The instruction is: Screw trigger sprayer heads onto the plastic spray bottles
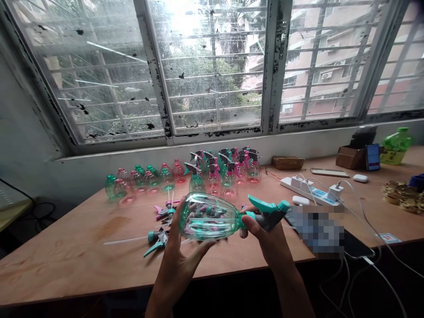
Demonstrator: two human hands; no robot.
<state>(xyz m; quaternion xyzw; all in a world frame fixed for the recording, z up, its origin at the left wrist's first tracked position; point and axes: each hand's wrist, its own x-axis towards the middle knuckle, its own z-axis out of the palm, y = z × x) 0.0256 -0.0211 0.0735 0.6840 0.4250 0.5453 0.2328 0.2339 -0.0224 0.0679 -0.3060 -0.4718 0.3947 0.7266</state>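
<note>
Far left of the power strip (pixel 306 185), we list uncapped bottles (pixel 139 183); nearer it, loose trigger heads (pixel 158 238). Closer yet, our left hand (pixel 175 260) cups the clear teal spray bottle (pixel 208 216), held sideways, fingers spread round its body. Just left of the strip, our right hand (pixel 270 240) pinches its trigger head (pixel 270 208), thumb and fingers closed.

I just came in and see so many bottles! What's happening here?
A person holds a green-tinted spray bottle sideways over the wooden table. The left hand cups its body; the right hand grips the trigger head at its neck. Loose spray heads lie on the table beneath. By the window stand capless bottles and, beside them, bottles with heads on.
</note>
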